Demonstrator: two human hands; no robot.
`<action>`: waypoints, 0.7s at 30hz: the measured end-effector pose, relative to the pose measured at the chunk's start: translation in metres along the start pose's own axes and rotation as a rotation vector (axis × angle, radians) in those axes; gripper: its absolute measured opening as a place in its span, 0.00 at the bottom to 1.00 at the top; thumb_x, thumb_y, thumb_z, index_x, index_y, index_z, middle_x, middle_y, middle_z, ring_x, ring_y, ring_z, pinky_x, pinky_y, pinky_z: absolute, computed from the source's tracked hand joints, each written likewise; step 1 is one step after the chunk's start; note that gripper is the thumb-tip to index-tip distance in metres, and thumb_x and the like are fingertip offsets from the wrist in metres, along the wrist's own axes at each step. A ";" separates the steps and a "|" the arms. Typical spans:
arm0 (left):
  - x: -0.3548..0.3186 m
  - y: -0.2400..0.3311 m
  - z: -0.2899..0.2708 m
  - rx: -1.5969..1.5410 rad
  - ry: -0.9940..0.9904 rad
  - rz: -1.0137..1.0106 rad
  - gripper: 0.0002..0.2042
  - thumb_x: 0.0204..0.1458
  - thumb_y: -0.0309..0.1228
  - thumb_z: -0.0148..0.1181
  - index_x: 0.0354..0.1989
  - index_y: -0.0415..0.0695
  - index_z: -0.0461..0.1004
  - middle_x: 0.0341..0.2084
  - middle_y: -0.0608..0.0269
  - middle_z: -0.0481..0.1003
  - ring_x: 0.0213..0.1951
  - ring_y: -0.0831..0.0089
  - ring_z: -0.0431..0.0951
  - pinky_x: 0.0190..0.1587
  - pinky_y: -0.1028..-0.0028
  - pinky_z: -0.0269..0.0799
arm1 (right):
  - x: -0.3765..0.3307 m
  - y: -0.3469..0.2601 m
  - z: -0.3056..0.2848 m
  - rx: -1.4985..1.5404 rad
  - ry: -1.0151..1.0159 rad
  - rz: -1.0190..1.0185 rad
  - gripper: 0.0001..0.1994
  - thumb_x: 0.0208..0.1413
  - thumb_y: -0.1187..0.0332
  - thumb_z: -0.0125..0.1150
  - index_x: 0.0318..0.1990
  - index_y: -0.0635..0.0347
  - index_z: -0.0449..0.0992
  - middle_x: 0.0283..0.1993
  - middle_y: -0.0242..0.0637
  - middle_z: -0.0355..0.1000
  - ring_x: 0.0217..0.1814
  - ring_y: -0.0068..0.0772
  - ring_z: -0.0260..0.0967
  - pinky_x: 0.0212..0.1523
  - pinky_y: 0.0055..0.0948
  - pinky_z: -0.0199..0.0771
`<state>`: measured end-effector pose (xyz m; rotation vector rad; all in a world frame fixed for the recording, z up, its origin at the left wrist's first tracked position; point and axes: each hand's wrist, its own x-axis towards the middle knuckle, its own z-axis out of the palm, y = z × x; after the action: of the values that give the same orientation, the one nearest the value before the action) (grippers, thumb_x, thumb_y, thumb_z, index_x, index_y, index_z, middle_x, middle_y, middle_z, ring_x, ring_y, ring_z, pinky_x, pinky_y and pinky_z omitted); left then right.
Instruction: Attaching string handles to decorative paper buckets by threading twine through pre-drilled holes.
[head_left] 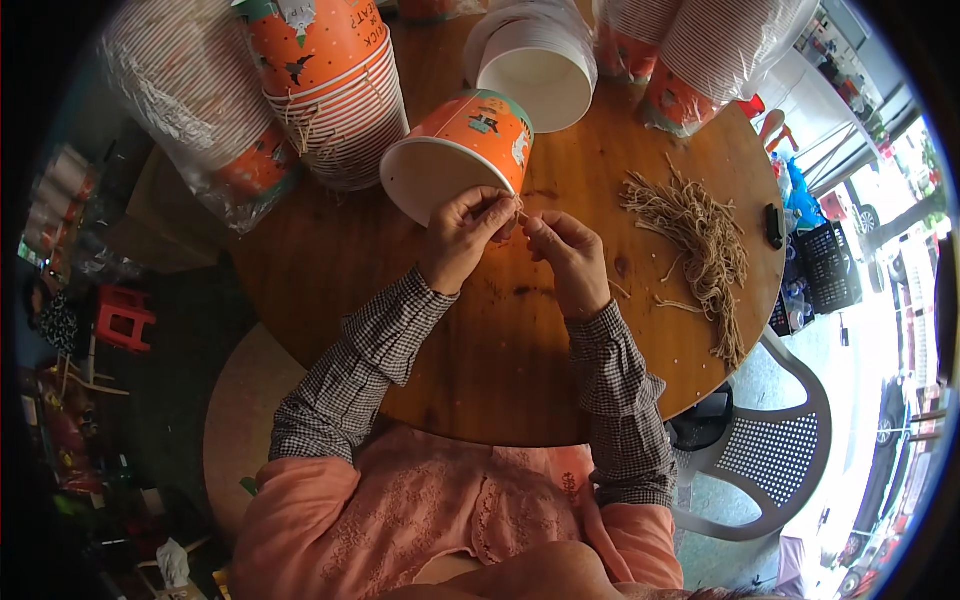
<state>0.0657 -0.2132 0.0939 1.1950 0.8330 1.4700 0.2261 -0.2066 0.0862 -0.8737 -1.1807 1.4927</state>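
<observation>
An orange paper bucket (468, 140) with a white inside lies tilted on its side over the round wooden table (480, 340). My left hand (462, 235) grips its lower rim with fingers curled. My right hand (568, 248) is just to the right, pinching a short piece of tan cord at the bucket's rim, where the two hands' fingertips almost meet. A heap of tan cord pieces (700, 245) lies on the table to the right of my right hand.
A nested stack of orange buckets (335, 85) stands behind the held one, with plastic-wrapped stacks at far left (200, 110) and far right (700, 50). A stack of white bucket lids (535, 65) lies at the back. A grey plastic chair (780, 450) stands at the right.
</observation>
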 end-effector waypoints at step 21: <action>-0.001 -0.013 0.001 0.418 -0.027 0.189 0.08 0.58 0.29 0.57 0.35 0.35 0.74 0.24 0.71 0.73 0.27 0.86 0.70 0.30 0.83 0.68 | -0.006 -0.009 0.006 -0.316 0.144 -0.261 0.06 0.58 0.72 0.56 0.39 0.65 0.72 0.32 0.33 0.73 0.32 0.19 0.70 0.31 0.21 0.73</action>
<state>0.0708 -0.2111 0.0817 1.6377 1.0662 1.4666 0.2240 -0.2134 0.0961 -0.9766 -1.3856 1.0332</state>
